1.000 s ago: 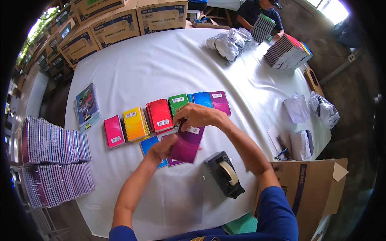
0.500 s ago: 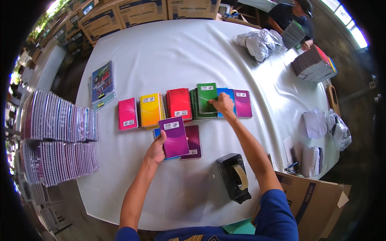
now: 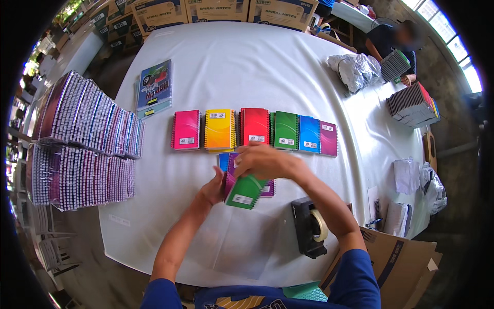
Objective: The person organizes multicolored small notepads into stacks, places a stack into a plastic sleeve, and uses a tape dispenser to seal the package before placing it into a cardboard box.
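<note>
Green notebook [image 3: 245, 191] newly lifted off the row; right hand [image 3: 265, 160] is gripping it, left hand [image 3: 213, 189] is steadying the purple stack [image 3: 230, 180].

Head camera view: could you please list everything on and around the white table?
Row notebooks: six, pink, yellow, red, green, blue, purple, side by side mid-table.
Green notebook: one, held tilted over a small blue and purple pile.
Picture-cover pad: one, blue, upper left.
Wrapped bundles: many, purple and white, off the left edge.
Tape dispenser: one, black, near right edge.
Plastic wrap: one grey heap, upper right.
Notebook stack: one, dark, far right.
Cartons: several, brown, beyond the table.
Co-worker: one, upper right.
Left hand: at the pile's left side.
Right hand: gripping the green notebook.
</note>
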{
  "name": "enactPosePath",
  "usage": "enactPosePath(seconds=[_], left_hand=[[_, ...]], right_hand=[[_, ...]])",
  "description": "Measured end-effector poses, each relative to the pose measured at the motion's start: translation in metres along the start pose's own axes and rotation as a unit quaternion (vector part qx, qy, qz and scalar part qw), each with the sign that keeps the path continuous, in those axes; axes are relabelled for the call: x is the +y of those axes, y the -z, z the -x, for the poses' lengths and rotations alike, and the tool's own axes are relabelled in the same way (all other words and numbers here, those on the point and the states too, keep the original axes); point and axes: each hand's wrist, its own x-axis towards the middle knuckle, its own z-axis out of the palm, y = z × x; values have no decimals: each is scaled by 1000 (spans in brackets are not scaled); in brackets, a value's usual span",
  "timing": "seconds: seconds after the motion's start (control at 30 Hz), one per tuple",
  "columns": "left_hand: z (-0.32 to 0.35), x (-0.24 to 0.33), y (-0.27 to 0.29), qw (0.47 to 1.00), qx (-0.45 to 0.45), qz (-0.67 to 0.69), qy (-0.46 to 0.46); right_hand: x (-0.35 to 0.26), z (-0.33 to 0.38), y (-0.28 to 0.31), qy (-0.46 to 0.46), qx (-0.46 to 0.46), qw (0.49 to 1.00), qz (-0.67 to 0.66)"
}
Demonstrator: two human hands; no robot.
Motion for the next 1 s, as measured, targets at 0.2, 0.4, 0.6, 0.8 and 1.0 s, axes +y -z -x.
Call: enactPosePath(seconds=[0.2, 0.4, 0.6, 0.8, 1.0], left_hand=[[24, 4, -19, 999, -9, 36, 8], [21, 7, -1, 988, 117, 83, -62], [12, 13, 10, 981, 129, 112, -88], [14, 15, 15, 987, 125, 86, -58], [17, 4, 31, 982, 121, 119, -83]], right_hand=[[74, -31, -31, -66, 358, 930, -50], [132, -46, -69, -489, 406, 758, 143], [187, -7, -48, -291, 547, 773, -136], [150, -28, -16, -471, 370, 797, 77], [112, -69, -78, -517, 361, 776, 5]])
